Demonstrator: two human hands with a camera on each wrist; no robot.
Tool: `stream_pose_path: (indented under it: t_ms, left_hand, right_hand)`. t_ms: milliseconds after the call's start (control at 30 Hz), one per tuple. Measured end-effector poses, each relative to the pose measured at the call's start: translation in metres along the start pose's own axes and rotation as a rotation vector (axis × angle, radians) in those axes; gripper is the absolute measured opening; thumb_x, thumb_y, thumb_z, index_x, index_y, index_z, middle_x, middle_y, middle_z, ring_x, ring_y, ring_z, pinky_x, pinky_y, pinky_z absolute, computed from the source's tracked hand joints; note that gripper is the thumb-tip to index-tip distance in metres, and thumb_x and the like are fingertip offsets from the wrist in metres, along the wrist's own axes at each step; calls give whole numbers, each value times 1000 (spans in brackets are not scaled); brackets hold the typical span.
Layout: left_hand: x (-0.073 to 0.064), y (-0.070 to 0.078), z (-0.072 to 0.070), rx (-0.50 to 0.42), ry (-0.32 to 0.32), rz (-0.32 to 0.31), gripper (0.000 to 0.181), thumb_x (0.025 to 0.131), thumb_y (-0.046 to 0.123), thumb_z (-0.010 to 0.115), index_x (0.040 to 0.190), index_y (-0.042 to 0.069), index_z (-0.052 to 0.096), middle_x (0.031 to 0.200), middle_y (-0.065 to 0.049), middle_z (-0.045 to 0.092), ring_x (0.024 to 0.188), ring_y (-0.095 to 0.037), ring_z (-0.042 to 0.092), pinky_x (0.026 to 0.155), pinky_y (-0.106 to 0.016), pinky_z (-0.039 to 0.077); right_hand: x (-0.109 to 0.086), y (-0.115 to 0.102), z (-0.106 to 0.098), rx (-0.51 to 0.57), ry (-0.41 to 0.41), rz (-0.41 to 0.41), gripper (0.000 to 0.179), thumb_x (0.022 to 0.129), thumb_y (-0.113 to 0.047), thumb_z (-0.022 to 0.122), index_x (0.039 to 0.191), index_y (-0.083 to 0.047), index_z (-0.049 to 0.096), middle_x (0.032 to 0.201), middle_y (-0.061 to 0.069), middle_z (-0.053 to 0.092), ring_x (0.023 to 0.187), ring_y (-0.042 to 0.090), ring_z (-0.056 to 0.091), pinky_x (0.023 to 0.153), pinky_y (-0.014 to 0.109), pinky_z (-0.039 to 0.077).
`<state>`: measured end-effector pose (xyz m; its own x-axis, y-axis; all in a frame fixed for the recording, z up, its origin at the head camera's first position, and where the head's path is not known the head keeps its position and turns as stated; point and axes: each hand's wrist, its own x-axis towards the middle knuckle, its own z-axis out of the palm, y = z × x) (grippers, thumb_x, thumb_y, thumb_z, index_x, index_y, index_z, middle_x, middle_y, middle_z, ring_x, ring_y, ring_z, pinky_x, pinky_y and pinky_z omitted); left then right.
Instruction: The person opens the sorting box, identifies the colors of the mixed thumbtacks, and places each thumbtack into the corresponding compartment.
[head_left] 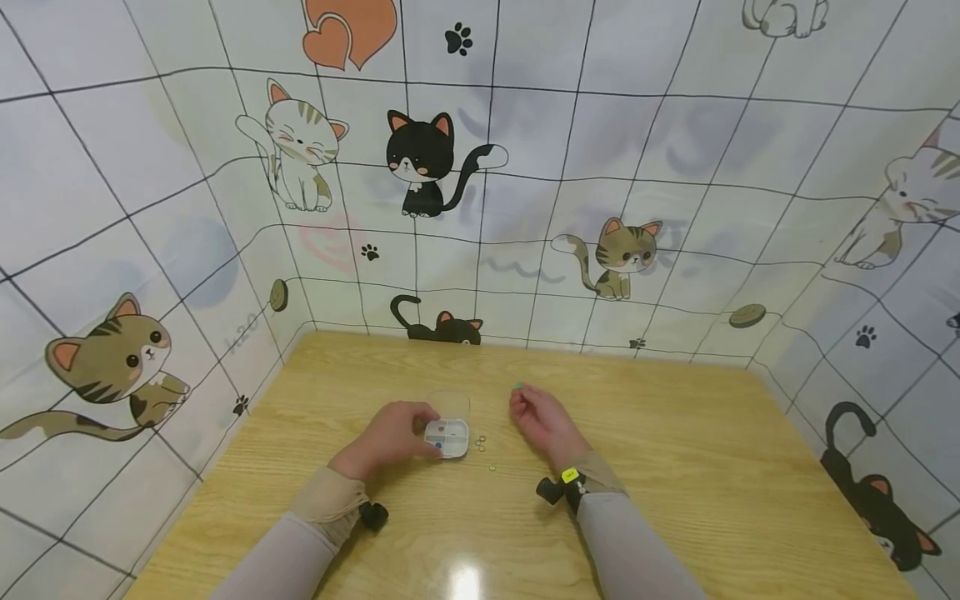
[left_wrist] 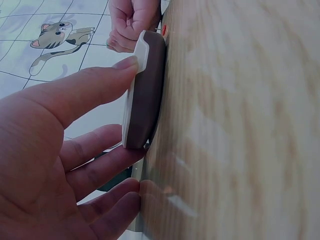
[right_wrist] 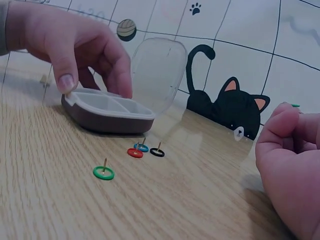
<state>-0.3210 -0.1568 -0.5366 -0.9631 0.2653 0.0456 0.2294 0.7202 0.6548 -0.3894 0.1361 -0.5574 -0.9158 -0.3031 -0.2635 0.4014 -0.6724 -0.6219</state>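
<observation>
from my remote station: left hand (head_left: 393,433) comes in from the near left, wrist low over the table (head_left: 637,433), thumb on the near side of the compartment box (right_wrist: 107,124) and fingers round its far side. grip there: a light pinch on the box's left end, lower fingers spread loosely. right hand (head_left: 546,421) sits to the right, apart from the box, fingers curled in, pinching a small green piece (right_wrist: 295,105) at the fingertips; i see mostly its edge.

box lies flat on the table, mouth up, between the hands and nearer the left. its lid (right_wrist: 160,70) stands raised on the far side, away from me. long axis hard to call; from above it looks a little wider across than deep.

shell dark brown, rim and dividers white, corners rounded; lid clear, thin, glossy. just right of the box, red tack (right_wrist: 135,153), blue tack (right_wrist: 142,148) and black tack (right_wrist: 157,152) cluster; green tack (right_wrist: 103,173) lies nearer me. heads ring-shaped, pins upright. table: pale wood grain, shiny.
</observation>
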Motion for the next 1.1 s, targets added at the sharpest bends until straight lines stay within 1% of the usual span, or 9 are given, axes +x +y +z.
stream_pose_path:
  t_ms: [167, 200, 267, 333, 500, 667, 833, 1000, 1100]
  left_hand:
    - [0, -1, 0, 1, 3, 7, 52, 70, 33, 98, 116, 19, 78, 118, 3, 76, 108, -16, 64, 108, -49, 50]
    - [0, -1, 0, 1, 3, 7, 52, 70, 32, 98, 116, 19, 78, 119, 3, 76, 108, -16, 64, 108, -49, 50]
    - [0, -1, -1, 4, 3, 6, 52, 70, 32, 98, 117, 19, 78, 119, 2, 76, 108, -16, 64, 108, -49, 50]
    - [0, 0, -1, 2, 3, 0, 52, 71, 32, 98, 117, 18, 78, 119, 2, 76, 108, -16, 63, 108, -49, 49]
    - [0, 0, -2, -4, -1, -2, 52, 71, 32, 98, 117, 18, 78, 118, 2, 76, 110, -17, 64, 109, -49, 49]
    - [1, -2, 0, 0, -4, -5, 51, 71, 32, 98, 116, 19, 78, 119, 2, 77, 113, -18, 65, 110, -50, 49]
    - [1, -1, -1, 7, -8, -6, 53, 71, 32, 98, 118, 18, 78, 122, 0, 77, 119, -22, 66, 113, -51, 48]
    - [0, 0, -2, 3, -8, -1, 54, 70, 33, 98, 118, 17, 78, 122, 0, 77, 119, -22, 66, 113, -50, 48]
    - [0, 0, -3, 5, -9, 2, 54, 71, 32, 98, 118, 17, 78, 121, 0, 77, 117, -21, 66, 111, -50, 49]
  right_hand:
    - [1, -2, 0, 59, -23, 12, 9, 114, -6, 39, 122, -4, 41, 95, 3, 53, 80, 8, 52, 67, 14, 41]
    - [1, -2, 0, 50, -25, 4, 5, 114, -6, 39, 118, -5, 42, 94, 3, 53, 80, 8, 52, 66, 14, 41]
    - [1, 0, 2, -13, -23, -33, 7, 114, -6, 40, 113, -5, 46, 93, 2, 54, 79, 7, 52, 66, 14, 42]
    - [0, 2, 6, -128, -21, -97, 9, 113, -5, 41, 112, -3, 50, 94, 2, 55, 79, 7, 53, 66, 14, 44]
    - [-2, 10, 18, -502, -28, -262, 17, 112, -4, 45, 111, 9, 56, 93, 2, 59, 80, 6, 57, 69, 15, 49]
    - [-5, 20, 30, -780, -30, -336, 19, 110, -5, 53, 107, 11, 63, 90, 1, 64, 78, 6, 60, 69, 16, 52]
    - [-10, 28, 40, -996, -33, -390, 18, 108, -5, 56, 105, 8, 67, 89, 5, 67, 78, 8, 60, 68, 19, 52]
    - [-17, 32, 47, -1153, -58, -437, 14, 107, -8, 61, 99, 0, 69, 86, 5, 67, 75, 11, 58, 66, 21, 50]
    - [-21, 34, 49, -1248, -88, -462, 14, 107, -13, 63, 100, -4, 71, 86, 3, 67, 77, 12, 59, 68, 23, 51]
